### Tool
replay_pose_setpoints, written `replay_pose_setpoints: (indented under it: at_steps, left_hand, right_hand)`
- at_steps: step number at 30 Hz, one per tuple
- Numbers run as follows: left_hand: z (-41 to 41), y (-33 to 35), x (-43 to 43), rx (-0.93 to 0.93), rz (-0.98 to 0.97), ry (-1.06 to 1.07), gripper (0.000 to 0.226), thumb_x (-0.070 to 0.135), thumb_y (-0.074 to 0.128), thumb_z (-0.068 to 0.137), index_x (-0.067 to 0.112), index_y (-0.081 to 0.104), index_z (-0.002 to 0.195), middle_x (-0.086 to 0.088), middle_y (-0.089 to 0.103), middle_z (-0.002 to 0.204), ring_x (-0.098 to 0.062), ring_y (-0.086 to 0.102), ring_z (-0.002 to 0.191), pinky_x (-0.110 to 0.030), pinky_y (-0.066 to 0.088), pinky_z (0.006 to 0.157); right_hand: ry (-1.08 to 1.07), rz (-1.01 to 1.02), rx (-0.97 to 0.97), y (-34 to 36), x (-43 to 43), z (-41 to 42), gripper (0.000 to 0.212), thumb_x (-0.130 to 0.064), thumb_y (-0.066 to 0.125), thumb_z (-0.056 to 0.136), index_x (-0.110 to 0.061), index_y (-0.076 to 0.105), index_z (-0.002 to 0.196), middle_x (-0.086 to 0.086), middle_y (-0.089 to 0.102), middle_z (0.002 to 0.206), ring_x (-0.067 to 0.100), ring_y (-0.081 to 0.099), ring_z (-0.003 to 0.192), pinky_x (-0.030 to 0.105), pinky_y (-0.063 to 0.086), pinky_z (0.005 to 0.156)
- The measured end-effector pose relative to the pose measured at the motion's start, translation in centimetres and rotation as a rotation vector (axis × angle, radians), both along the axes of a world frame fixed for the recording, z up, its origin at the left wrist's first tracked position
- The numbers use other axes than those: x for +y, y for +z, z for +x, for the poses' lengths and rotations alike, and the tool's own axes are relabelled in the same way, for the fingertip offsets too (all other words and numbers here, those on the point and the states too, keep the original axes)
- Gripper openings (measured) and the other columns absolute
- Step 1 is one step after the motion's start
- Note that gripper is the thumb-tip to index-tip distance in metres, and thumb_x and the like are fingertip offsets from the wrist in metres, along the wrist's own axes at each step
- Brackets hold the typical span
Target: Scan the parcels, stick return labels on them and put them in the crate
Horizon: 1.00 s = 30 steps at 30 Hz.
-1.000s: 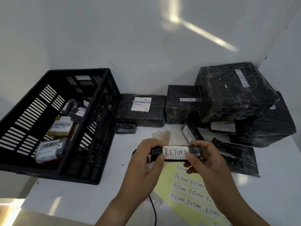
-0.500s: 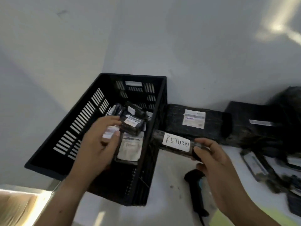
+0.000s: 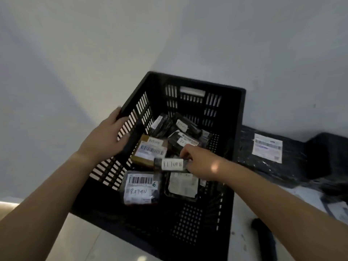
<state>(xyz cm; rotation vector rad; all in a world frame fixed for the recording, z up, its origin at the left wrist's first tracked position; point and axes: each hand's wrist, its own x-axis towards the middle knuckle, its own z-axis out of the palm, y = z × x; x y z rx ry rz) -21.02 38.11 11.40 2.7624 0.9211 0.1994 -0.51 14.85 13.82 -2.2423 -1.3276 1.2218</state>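
Clerk: At the left of the frame, what is the first entry?
Checker: Item 1, left hand [image 3: 105,140]. Fingers are hooked over the top edge of the slotted left wall of the black crate [image 3: 197,81], thumb on the inner face, gripping it.
Clerk: Centre?
Checker: Item 2, the crate itself, standing on a white table [image 3: 243,213]. Contents: brown box [image 3: 148,150] with a barcode label. Nearer the bottom of the frame, a wrapped parcel [image 3: 140,187] with a barcode and handwritten "RETURN". Right of that, a flat packet [image 3: 182,185] with a pale label. At the far end, several black wrapped parcels [image 3: 186,127], some marked "RETURN".
Clerk: The piece in hand?
Checker: Item 3, small black parcel [image 3: 172,164], white "RETURN" label up, inside the crate above the other contents. Cannot tell whether it touches them. Item 4, right hand [image 3: 203,164], fingers pinching that parcel's right end.
Clerk: Right of the frame?
Checker: Item 5, flat black parcel [image 3: 267,147] with a white shipping label, on the table just beside the crate's right wall.
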Motion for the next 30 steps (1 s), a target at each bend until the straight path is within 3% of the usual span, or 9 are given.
replay_pose_setpoints:
  at_steps: [3,7,11,13,15,19,23,26,30]
  left_hand:
    - [0.1,0.0,0.2,-0.029,-0.012,-0.048,0.060,0.044,0.046,0.101,0.014,0.040,0.152,-0.005,0.015,0.168,-0.032,0.037,0.144,-0.047,0.040,0.112]
    - [-0.3,-0.3,0.2,-0.059,-0.030,-0.076,0.059,0.042,0.047,0.102,0.015,0.037,0.153,-0.002,0.013,0.169,-0.027,0.034,0.146,-0.046,0.037,0.113]
    - [-0.2,-0.2,0.1,-0.073,-0.051,-0.046,0.057,0.037,0.051,0.102,0.018,0.036,0.154,0.005,0.009,0.169,-0.025,0.035,0.144,-0.044,0.039,0.109]
    - [-0.1,-0.1,0.2,-0.076,-0.060,-0.039,0.056,0.037,0.052,0.102,0.018,0.038,0.153,0.006,0.009,0.170,-0.025,0.036,0.144,-0.045,0.040,0.108]
    - [-0.1,-0.2,0.2,-0.082,-0.064,-0.037,0.055,0.037,0.054,0.102,0.019,0.040,0.151,0.006,0.009,0.169,-0.025,0.037,0.143,-0.046,0.041,0.108]
    - [0.0,-0.2,0.2,-0.075,-0.067,-0.028,0.054,0.037,0.055,0.100,0.020,0.041,0.150,0.006,0.008,0.170,-0.026,0.036,0.143,-0.046,0.041,0.109]
    - [0.0,-0.2,0.1,-0.077,-0.073,-0.026,0.055,0.038,0.058,0.098,0.022,0.042,0.149,0.009,0.007,0.169,-0.024,0.035,0.144,-0.048,0.042,0.108]
    - [0.0,-0.2,0.1,-0.075,-0.071,-0.020,0.056,0.040,0.060,0.097,0.023,0.044,0.148,0.009,0.007,0.169,-0.024,0.035,0.144,-0.048,0.041,0.110]
    - [-0.1,-0.2,0.2,-0.071,-0.061,-0.023,0.055,0.041,0.062,0.095,0.024,0.047,0.146,0.008,0.008,0.169,-0.025,0.036,0.143,-0.048,0.042,0.108]
  right_hand:
    - [0.296,-0.234,-0.108,-1.5,1.6,-0.5,0.031,-0.012,0.052,0.096,-0.025,0.060,0.123,-0.004,0.056,0.114,0.015,0.059,0.085,0.029,0.055,0.068]
    - [0.366,-0.407,-0.035,-3.8,2.3,-2.1,0.030,-0.011,0.057,0.097,-0.016,0.061,0.127,-0.003,0.055,0.113,0.019,0.067,0.089,0.031,0.061,0.067]
    - [0.550,-0.428,-0.069,-5.7,2.8,-3.3,0.033,-0.006,0.052,0.097,-0.017,0.064,0.125,-0.006,0.054,0.109,0.012,0.057,0.075,0.022,0.048,0.054]
    - [0.635,-0.387,-0.139,-6.3,2.9,-4.1,0.032,-0.005,0.058,0.094,-0.015,0.064,0.124,-0.002,0.056,0.115,0.016,0.056,0.085,0.020,0.041,0.057]
    - [0.714,-0.348,-0.249,-7.1,2.9,-5.4,0.034,-0.010,0.067,0.091,-0.012,0.064,0.124,0.002,0.059,0.122,0.022,0.059,0.101,0.024,0.043,0.067]
    - [0.760,-0.296,-0.444,-9.4,2.8,-7.0,0.029,-0.012,0.072,0.087,-0.005,0.065,0.115,0.012,0.061,0.120,0.026,0.063,0.105,0.030,0.045,0.070]
    - [0.766,-0.227,-0.613,-9.2,2.6,-6.8,0.037,-0.018,0.073,0.087,-0.009,0.062,0.121,0.008,0.061,0.120,0.025,0.064,0.104,0.034,0.045,0.067]
    - [0.762,-0.324,-0.536,-8.8,2.5,-6.4,0.058,-0.030,0.084,0.077,-0.012,0.056,0.124,0.008,0.057,0.123,0.024,0.061,0.107,0.034,0.048,0.072]
    - [0.715,-0.373,-0.516,-7.2,1.9,-6.1,0.043,-0.021,0.073,0.088,-0.010,0.055,0.125,0.012,0.056,0.127,0.026,0.059,0.110,0.033,0.046,0.075]
